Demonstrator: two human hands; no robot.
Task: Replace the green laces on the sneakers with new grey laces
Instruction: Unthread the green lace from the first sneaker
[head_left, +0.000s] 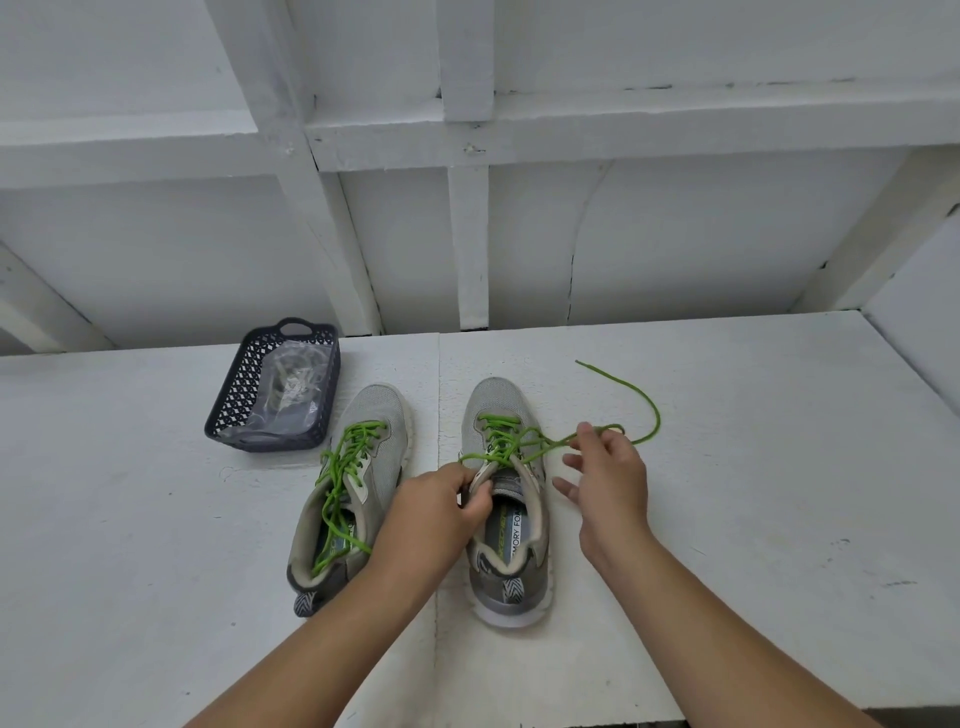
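Steadying the right sneaker (506, 499), the left hand (447, 506) grips its collar so the right hand (610, 470), beside it, pinches green lace (631, 400) free.

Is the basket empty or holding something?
Holding something: the dark basket contains a clear bag of pale laces.
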